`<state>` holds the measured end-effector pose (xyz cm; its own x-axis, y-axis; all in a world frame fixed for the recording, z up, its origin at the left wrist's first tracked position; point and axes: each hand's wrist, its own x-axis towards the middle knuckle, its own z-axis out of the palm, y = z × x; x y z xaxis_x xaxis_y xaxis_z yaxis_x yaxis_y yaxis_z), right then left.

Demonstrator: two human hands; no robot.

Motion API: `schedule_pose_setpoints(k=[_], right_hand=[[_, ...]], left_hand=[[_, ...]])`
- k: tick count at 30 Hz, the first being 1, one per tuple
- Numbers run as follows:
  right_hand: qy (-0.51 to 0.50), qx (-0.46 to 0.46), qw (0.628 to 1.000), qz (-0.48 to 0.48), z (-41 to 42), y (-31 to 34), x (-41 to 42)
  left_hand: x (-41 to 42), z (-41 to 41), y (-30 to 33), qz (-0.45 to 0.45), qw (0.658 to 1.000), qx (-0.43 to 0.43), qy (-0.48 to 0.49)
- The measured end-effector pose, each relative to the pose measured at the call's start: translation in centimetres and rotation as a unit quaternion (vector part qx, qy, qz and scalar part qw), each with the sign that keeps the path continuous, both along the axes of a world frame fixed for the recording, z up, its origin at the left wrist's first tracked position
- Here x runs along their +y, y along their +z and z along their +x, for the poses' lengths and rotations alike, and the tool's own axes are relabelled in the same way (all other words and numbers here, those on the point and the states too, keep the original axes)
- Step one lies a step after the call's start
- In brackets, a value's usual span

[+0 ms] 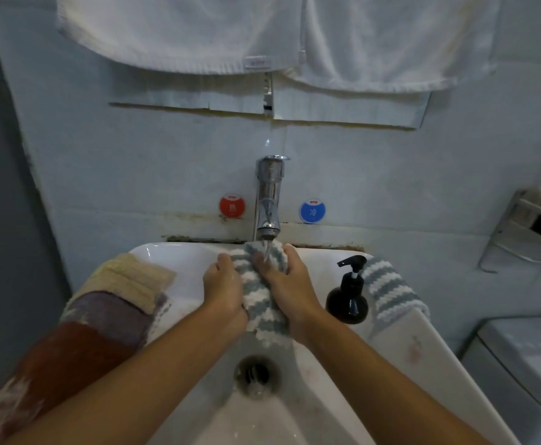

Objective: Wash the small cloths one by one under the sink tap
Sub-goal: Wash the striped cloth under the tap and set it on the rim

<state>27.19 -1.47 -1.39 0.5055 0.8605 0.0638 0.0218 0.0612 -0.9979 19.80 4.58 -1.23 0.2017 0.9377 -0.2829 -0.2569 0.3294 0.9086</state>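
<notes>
A grey and white striped cloth [259,300] is bunched between both hands over the white sink [311,396]. My left hand [222,290] grips its left side and my right hand [287,285] grips its right side. Water runs from the chrome tap [268,200] onto the top of the cloth. A second striped cloth [388,287] lies on the sink's right rim. Several folded cloths, cream [131,279], purple [112,316] and red-brown [60,358], lie on the left rim.
A black pump bottle [347,297] stands on the right rim beside the striped cloth. The drain [255,374] sits below my hands. White towels [262,36] hang above the tap. A metal wall rack [532,226] is at the right.
</notes>
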Motion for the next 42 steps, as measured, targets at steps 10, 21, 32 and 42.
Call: schedule_pose_setpoints(k=[10, 21, 32, 42], right_hand=[[-0.019, 0.164, 0.986, 0.020, 2.1, 1.2, 0.1], [0.030, 0.110, 0.990, -0.079, 0.4, 0.8, -0.4], [-0.121, -0.146, 0.981, 0.051, -0.9, -1.1, 0.9], [-0.120, -0.178, 0.977, 0.006, -1.3, -1.7, 1.3]], left_hand=[[-0.2, -0.5, 0.6, 0.035, 0.998, 0.049, 0.012], [-0.5, -0.4, 1.1, 0.020, 0.998, -0.019, -0.052], [-1.6, 0.3, -0.1, 0.373, 0.885, 0.278, 0.015], [-2.0, 0.6, -0.5, 0.226, 0.955, 0.182, -0.060]])
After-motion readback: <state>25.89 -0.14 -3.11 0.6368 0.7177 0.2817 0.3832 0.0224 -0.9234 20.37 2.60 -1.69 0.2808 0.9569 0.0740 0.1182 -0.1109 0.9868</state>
